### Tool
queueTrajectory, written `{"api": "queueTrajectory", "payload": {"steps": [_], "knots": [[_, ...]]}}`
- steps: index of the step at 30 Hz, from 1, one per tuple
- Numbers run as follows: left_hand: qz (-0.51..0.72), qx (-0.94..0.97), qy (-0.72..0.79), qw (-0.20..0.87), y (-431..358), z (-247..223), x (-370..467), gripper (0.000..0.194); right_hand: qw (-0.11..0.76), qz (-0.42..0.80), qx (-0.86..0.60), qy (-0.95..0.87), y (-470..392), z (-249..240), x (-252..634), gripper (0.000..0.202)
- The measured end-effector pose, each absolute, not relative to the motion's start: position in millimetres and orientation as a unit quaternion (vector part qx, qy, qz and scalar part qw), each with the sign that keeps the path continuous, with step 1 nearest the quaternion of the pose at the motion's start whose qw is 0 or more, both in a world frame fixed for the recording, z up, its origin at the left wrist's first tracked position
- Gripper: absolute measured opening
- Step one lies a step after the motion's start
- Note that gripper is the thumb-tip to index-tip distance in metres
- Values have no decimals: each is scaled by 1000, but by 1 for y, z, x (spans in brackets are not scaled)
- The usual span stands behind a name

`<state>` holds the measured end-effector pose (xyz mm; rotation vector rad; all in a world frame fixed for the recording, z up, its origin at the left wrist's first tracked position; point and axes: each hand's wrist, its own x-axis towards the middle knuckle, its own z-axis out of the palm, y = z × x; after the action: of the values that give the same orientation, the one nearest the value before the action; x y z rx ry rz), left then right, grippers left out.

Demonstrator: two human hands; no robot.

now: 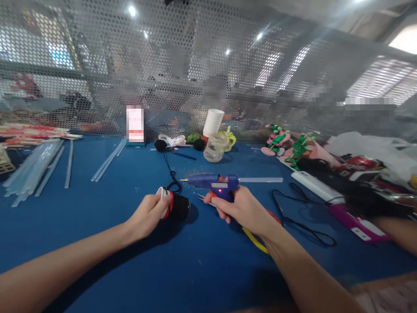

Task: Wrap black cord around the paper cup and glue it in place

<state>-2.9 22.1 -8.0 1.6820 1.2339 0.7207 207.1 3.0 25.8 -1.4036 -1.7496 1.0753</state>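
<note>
My left hand (pixel 146 214) grips a small cup (pixel 167 204) by its white rim. The cup lies tilted on its side, with a red band and black yarn (pixel 181 208) wound around its far part. A black strand (pixel 172 177) runs from it back to a black ball (pixel 160 145). In my right hand (pixel 243 208) is a blue glue gun (pixel 208 180), its nozzle pointing left, just above and right of the cup, not touching it. A clear glue stick (pixel 260 180) sticks out of its rear. Scissors (pixel 206 200) lie partly hidden under my right hand.
Clear glue sticks (pixel 34 167) lie at the left, a lit phone (pixel 134 125) stands at the back. Stacked paper cups (pixel 213 124) and a clear jar (pixel 214 148) stand behind the gun. At right are a power strip (pixel 358 224), black cable (pixel 306 226) and another person's arm (pixel 399 232).
</note>
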Motion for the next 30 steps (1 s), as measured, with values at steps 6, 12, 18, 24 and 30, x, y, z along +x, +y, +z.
{"api": "queueTrajectory", "payload": {"steps": [6,12,18,24,30], "knots": [[305,676,494,454,23,-7,-2,39,281,408,-565,-660,-11,27,201,20],[312,672,492,457,25,-8,-1,39,243,287,-576,-726,-19,29,195,21],[313,677,484,457,25,-9,-1,39,237,161,-541,-791,-20,26,191,17],[323,664,495,459,26,-9,1,38,230,172,-538,-792,-24,21,193,12],[322,658,496,465,26,-8,2,38,219,191,-527,-799,-27,25,190,11]]}}
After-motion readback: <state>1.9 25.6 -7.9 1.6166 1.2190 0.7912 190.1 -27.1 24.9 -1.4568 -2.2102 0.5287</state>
